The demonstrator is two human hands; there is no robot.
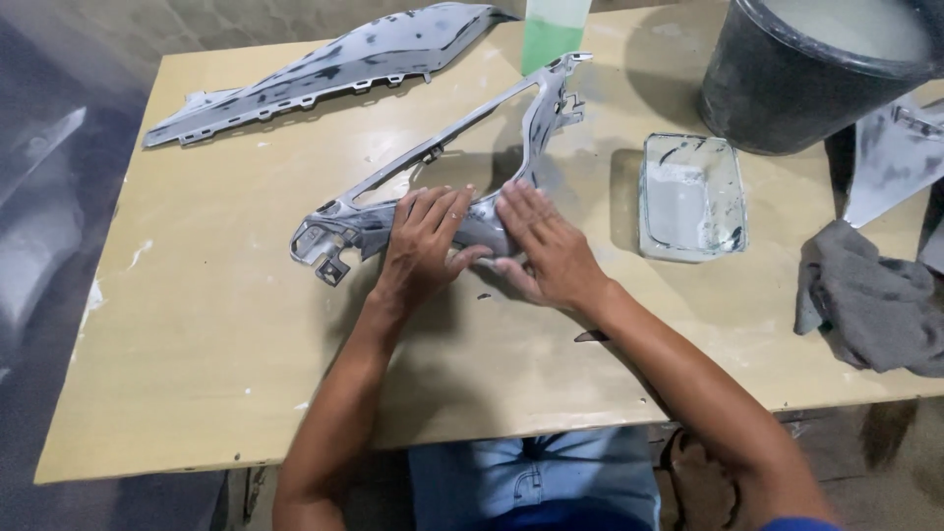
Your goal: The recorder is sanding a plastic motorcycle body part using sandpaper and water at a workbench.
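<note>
Hands at the middle of the tabletop, seen from my head camera. I see the left hand (pixel 423 246) laid palm down on the grey frame-shaped plastic panel (pixel 442 162), fingers together and nearly straight, thumb reaching toward the other hand. The right hand (pixel 546 246) lies just beside it on the same stretch of panel, fingers spread slightly and flat, pressing on the surface rather than curled around it; I cannot tell whether anything is pinched beneath either palm.

The panel lies flat on the pale wooden table (pixel 197 324), running diagonally from a bracketed end at lower left toward a forked tip at upper right, with an open slot along its length. Its surface is dull grey with darker patches.

Behind it, toward the far left edge, a second long grey panel (pixel 324 69) lies on the table, well apart from the hands. A translucent green-and-white bottle (pixel 551 29) stands at the far edge, just beyond the frame panel's tip. To the right of the hands sits a clear rectangular tub (pixel 691 197) with whitish liquid and smears inside. A dark bucket (pixel 806 79) holding pale liquid stands at the far right corner. A crumpled grey rag (pixel 870 300) lies near the right edge, below another grey panel piece (pixel 895 157) that runs out of view. My blue trousers (pixel 536 482) show below the table edge.
</note>
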